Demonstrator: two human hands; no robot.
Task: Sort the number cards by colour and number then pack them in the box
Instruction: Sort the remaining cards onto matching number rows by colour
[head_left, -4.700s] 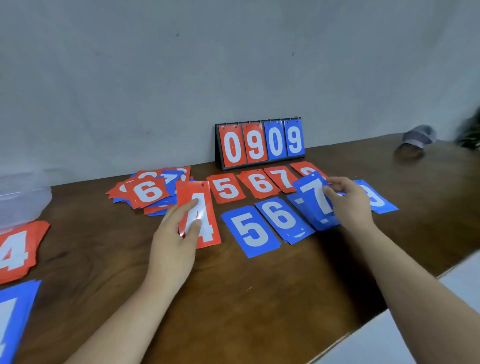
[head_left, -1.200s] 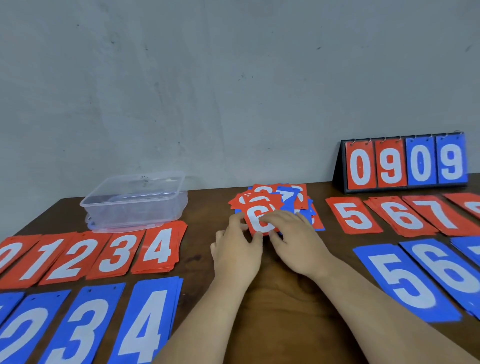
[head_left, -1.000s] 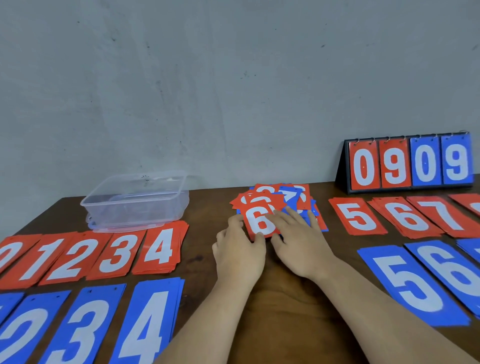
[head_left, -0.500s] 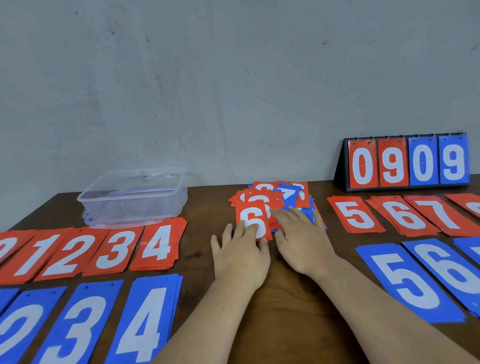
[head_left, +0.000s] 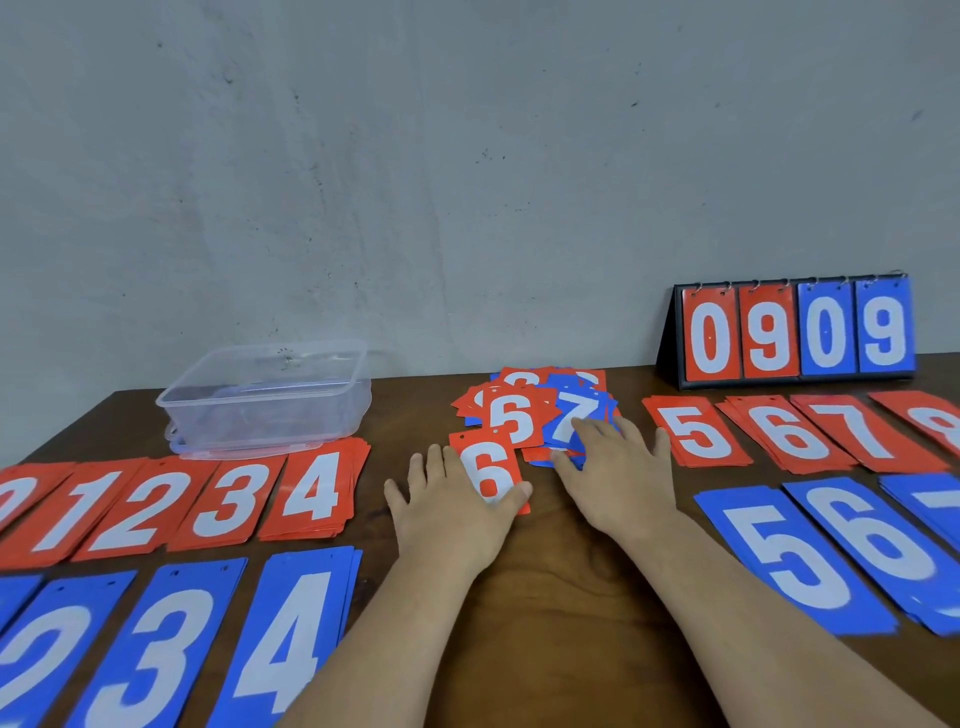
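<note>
- One red 6 card (head_left: 485, 462) lies face up on the table (head_left: 561, 597), just off the near edge of the mixed pile (head_left: 519, 410). Its long axis runs away from the person and leans slightly left, with the punched hole at the far end and the digit reading upright.
- Left grip (head_left: 457, 512): the fingers are apart and straight, flat on the table. The thumb lies across the near end of the red 6 card.
- Right grip (head_left: 621, 480): the fingers are spread and straight, resting on the mixed pile and touching a blue 7 card (head_left: 574, 415).
- The mixed pile is one loose heap of red and blue cards; another red 6 shows on top.
- Left red row (head_left: 234, 501): five stacks reading 0, 1, 2, 3, 4, the 0 cut by the frame edge.
- Left blue row (head_left: 156, 660): stacks 2, 3, 4, plus a sliver of one more.
- Right red row (head_left: 784, 436): 5, 6, 7 and a cut-off fourth stack.
- Right blue row (head_left: 779, 556): 5, 6 and a cut-off third.
- One clear plastic box (head_left: 260, 421) stands behind the left red row.
- One flip scoreboard (head_left: 795, 332) reads 0 9 in red and 0 9 in blue.
</note>
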